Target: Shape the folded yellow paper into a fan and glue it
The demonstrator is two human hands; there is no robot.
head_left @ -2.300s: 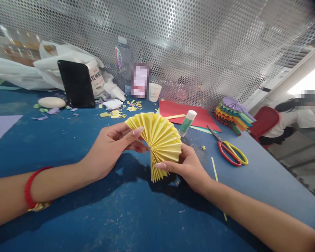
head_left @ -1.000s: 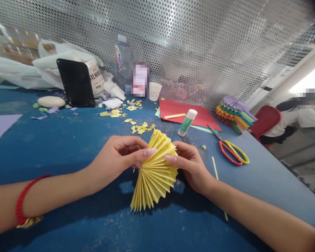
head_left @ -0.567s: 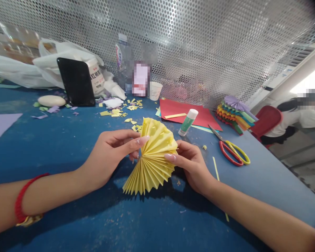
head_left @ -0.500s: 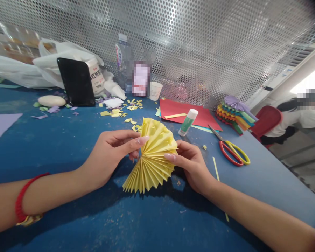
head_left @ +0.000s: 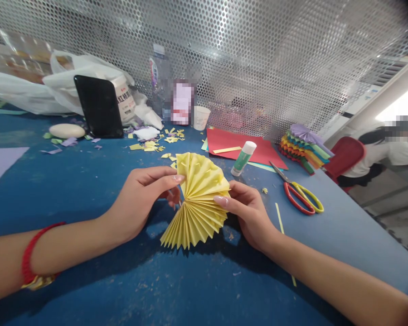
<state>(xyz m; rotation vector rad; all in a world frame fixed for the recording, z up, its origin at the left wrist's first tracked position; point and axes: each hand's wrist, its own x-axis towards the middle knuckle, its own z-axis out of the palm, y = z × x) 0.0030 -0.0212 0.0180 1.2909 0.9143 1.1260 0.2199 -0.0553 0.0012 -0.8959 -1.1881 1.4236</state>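
Note:
A yellow pleated paper fan is spread between my hands above the blue table. My left hand pinches its upper left edge, thumb in front and fingers behind. The thumb of my right hand presses on the pleats at the right side, with the other fingers behind the paper. Fine folds fan out toward the bottom, while the upper part is opened wider. A glue stick with a white cap stands tilted just beyond the right hand. Scissors with red and yellow handles lie farther right.
Red paper and a stack of colored pleated fans lie at the back right. Yellow paper scraps, a black phone, a paper cup and a plastic bag line the back. A seated person is at far right.
My left hand has drawn the fan's upper left edge slightly left, so the upper pleats are spread wider. The right hand has stayed almost in place.

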